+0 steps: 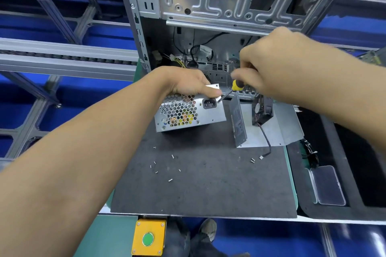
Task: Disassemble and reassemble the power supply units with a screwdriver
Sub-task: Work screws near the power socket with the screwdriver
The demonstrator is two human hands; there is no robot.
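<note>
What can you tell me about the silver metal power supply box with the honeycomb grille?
The silver metal power supply box sits tilted on the dark grey mat. Its near face has a honeycomb grille showing copper coils and yellow parts, beside a black power socket. The left hand grips its top edge; the yellow-handled screwdriver tip meets the face beside the socket.

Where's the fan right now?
In the head view, the black fan stands on edge on the metal cover plate, right of the power supply unit, below the right hand.

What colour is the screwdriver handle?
Yellow and black; the screwdriver handle shows in the head view, held in the right hand.
</note>
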